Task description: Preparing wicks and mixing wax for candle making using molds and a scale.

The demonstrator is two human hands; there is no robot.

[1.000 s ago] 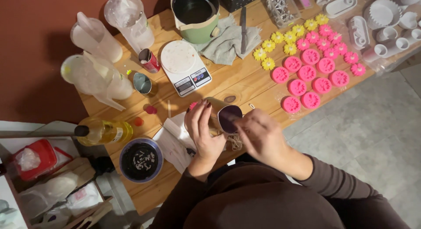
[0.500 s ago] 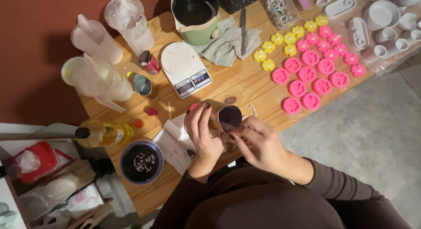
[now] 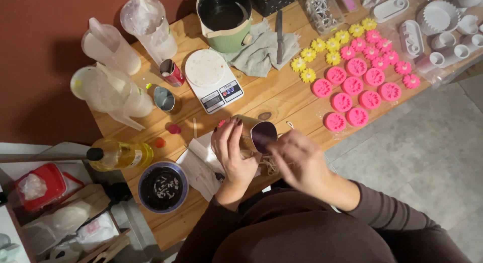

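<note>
My left hand point(image 3: 231, 148) is wrapped around a small metal cup point(image 3: 255, 134), which lies tilted on its side with its dark opening facing right. My right hand point(image 3: 298, 161) is blurred, just right of and below that opening, its fingertips at a tangle of pale string point(image 3: 271, 165) on the wooden table point(image 3: 282, 99). Whether the fingers pinch the string is unclear. A folded white paper point(image 3: 200, 165) lies under my left wrist.
Behind the cup sit a white kitchen scale point(image 3: 211, 79), green pot point(image 3: 225, 16), grey cloth point(image 3: 259, 51) and knife point(image 3: 279, 34). Pink flower shapes point(image 3: 352, 87) and yellow ones point(image 3: 322, 49) lie right. Plastic jugs point(image 3: 108, 89), oil bottle point(image 3: 121, 155) and dark bowl point(image 3: 162, 187) stand left.
My left hand keeps hold of the tilted cup. My right hand has shifted slightly at the cup's mouth and is now blurred with motion.
</note>
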